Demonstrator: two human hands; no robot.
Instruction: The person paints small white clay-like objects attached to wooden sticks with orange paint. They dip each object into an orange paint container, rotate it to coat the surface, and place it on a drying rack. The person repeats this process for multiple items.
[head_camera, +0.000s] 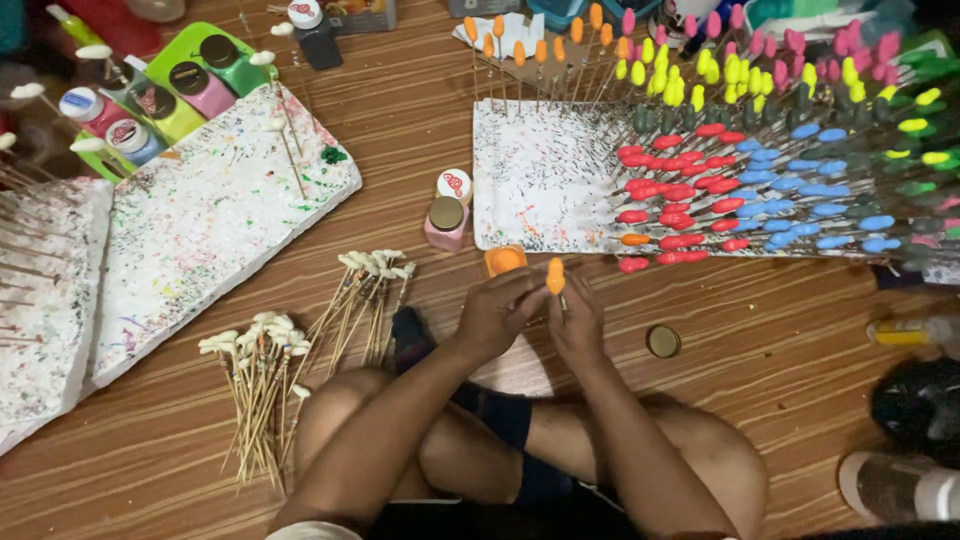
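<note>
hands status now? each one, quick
Left hand: closed, fingers on the stick of the orange-tipped stick.
Right hand: closed, pinching the same stick just below its orange tip.

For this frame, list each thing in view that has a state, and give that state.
orange-tipped stick: painted, held between both hands
left hand: gripping the stick
right hand: gripping the stick
orange paint pot: open
gold lid: off, lying on the floor
pink paint bottle: capped
white-tipped sticks: unpainted, lying in bundles
</note>
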